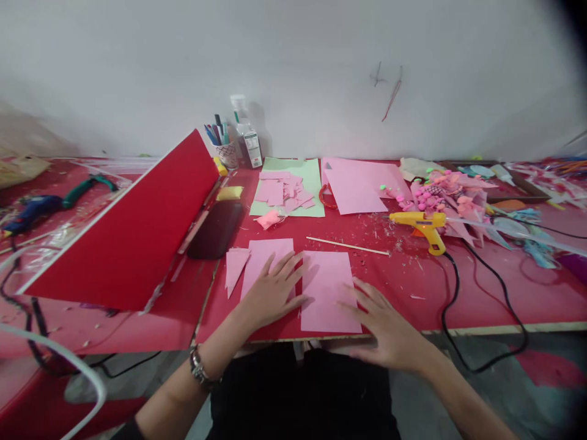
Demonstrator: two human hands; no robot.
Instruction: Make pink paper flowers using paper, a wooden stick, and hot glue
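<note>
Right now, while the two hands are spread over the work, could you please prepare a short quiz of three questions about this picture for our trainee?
1. True or false: the yellow glue gun lies nearer to the right hand than to the left hand.
2. Short answer: what lies directly under the left hand?
3. Choose one: the larger sheet beneath the cut pink pieces is A) blue, B) green, C) white.

Key: 1. True. 2. A pink sheet. 3. B.
</note>
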